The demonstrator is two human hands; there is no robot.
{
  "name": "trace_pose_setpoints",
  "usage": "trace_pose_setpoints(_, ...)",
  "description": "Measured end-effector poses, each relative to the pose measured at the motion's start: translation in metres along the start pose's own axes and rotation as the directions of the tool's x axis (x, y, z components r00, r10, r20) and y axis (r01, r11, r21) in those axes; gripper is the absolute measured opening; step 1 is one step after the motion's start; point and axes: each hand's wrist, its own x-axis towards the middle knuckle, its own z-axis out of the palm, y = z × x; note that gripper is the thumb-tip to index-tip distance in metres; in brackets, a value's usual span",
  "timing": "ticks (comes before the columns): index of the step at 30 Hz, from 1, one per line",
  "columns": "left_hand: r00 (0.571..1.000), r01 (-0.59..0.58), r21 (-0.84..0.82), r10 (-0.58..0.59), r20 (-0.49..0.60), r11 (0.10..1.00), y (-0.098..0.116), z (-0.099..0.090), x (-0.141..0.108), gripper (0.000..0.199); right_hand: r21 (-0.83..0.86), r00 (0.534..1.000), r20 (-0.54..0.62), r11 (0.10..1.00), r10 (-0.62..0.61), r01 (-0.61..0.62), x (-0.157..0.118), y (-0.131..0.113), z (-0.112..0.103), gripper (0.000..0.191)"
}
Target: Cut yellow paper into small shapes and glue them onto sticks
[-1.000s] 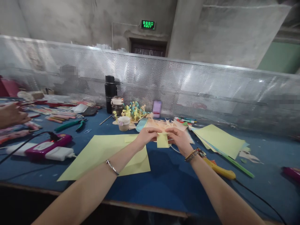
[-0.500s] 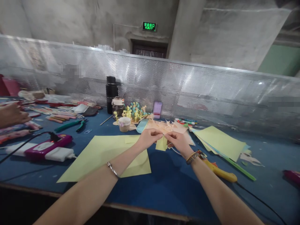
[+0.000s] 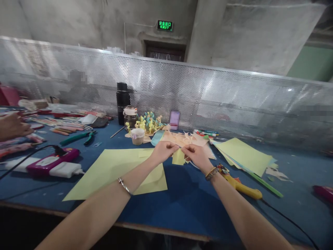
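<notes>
My left hand [image 3: 164,152] and my right hand [image 3: 197,155] meet over the middle of the table, each in a closed pinch. Between them hangs a small pale yellow piece of paper [image 3: 178,158], its top edge at my fingertips. Something thin and dark runs along that edge, too small to make out. Below my left forearm lies a large yellow sheet [image 3: 111,166], with a narrow yellow strip [image 3: 145,153] on it. Peach paper cutouts [image 3: 179,136] are spread just behind my hands.
A yellow corded glue gun [image 3: 246,189] lies by my right wrist, near a stack of coloured paper [image 3: 244,154]. Paper flowers [image 3: 148,121], a small cup [image 3: 137,136] and a black bottle [image 3: 122,104] stand behind. Pliers [image 3: 78,137], a purple power strip [image 3: 52,161] and another person's hand [image 3: 14,126] are left.
My fingertips have moved slightly apart along the paper's top edge, and the thin dark line between them shows more. The view has shifted a little.
</notes>
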Motion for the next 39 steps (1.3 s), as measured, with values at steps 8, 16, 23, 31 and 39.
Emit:
trace_pose_setpoints(8,0.999,-0.047,-0.088,0.048,0.004,0.995,0.0,-0.001,0.002,0.017,0.121,0.992,-0.059,0.987,0.11,-0.102,0.003,0.004,-0.003,0.023)
trace_pose_setpoints(16,0.992,-0.124,0.032,0.124,-0.014,0.992,0.003,0.0,0.002,0.028,0.15,0.976,-0.1,0.973,0.192,-0.175,0.004,0.003,-0.006,0.021)
trace_pose_setpoints(23,0.988,-0.155,0.06,0.154,0.013,0.986,0.005,0.001,0.0,0.027,0.166,0.976,-0.099,0.97,0.194,-0.176,0.002,0.0,-0.006,0.021)
trace_pose_setpoints(31,0.982,-0.188,0.124,0.183,0.051,0.974,0.012,0.001,-0.006,0.023,0.197,0.972,-0.113,0.963,0.207,-0.182,0.004,0.005,-0.006,0.023)
trace_pose_setpoints(39,0.982,-0.176,0.114,0.183,-0.048,0.978,0.009,0.0,-0.004,0.015,0.284,0.986,0.036,0.944,0.162,-0.166,-0.002,-0.005,-0.003,0.044)
